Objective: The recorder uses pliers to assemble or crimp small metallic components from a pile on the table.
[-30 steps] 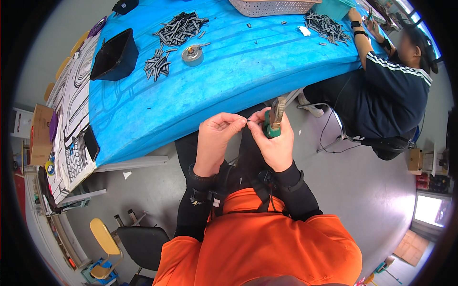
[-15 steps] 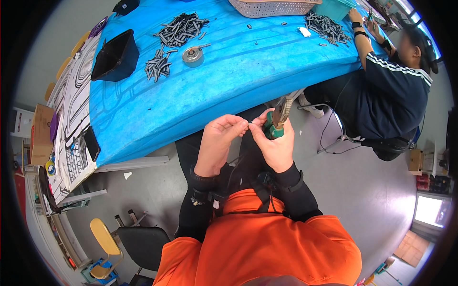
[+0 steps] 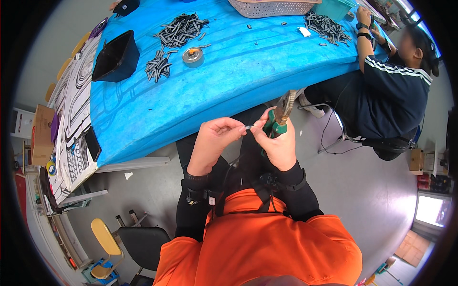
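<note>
Between the fingertips of both hands, just off the table's near edge, is a short dark piece with pale bands [image 3: 248, 127]. My left hand [image 3: 213, 142] pinches its left end between thumb and fingers. My right hand [image 3: 279, 151] has its thumb and a finger at the other end. That same hand also holds pliers with green handles [image 3: 282, 114], jaws pointing up and away from me. The fingers partly cover the piece and the handles.
On the blue-covered table [image 3: 229, 76] lie heaps of short dark tubes [image 3: 181, 31], a round metal tin with an orange glow [image 3: 192, 55] and a black bin [image 3: 117, 56]. A pale basket [image 3: 272, 8] stands at the far side. A co-worker [image 3: 396, 86] sits at right.
My left hand has shifted slightly left, and more of the banded piece shows between my fingertips. An orange glow now shows in the tin. The co-worker's hands have moved a little.
</note>
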The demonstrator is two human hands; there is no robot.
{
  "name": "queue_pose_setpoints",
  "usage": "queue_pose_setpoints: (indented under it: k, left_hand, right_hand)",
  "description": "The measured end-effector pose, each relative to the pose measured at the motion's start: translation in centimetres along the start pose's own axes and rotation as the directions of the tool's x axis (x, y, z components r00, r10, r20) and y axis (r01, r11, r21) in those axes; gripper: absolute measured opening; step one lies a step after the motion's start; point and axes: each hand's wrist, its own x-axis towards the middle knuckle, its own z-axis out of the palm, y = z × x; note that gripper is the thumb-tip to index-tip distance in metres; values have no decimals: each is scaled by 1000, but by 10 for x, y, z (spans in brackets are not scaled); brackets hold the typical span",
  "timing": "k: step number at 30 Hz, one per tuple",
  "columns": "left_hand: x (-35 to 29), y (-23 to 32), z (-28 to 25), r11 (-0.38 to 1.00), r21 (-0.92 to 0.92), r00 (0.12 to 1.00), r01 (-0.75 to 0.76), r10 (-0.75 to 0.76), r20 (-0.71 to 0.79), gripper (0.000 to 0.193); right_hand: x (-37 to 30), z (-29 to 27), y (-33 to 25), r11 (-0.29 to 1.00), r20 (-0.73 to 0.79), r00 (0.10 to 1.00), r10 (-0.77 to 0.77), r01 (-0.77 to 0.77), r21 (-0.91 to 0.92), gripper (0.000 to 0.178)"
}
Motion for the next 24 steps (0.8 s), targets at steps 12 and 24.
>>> queue_pose_setpoints:
  k: [12, 24]
  left_hand:
    - [34, 28, -46, 876, 433, 798, -212, 411, -441, 11]
    - [120, 74, -107, 589, 808, 757, -35, 544, -363, 21]
  right_hand:
    - [0, -30, 38, 971, 266, 950, 165, -204, 128, 20]
    - [-21, -54, 68, 866, 223, 880, 421, -316, -387, 31]
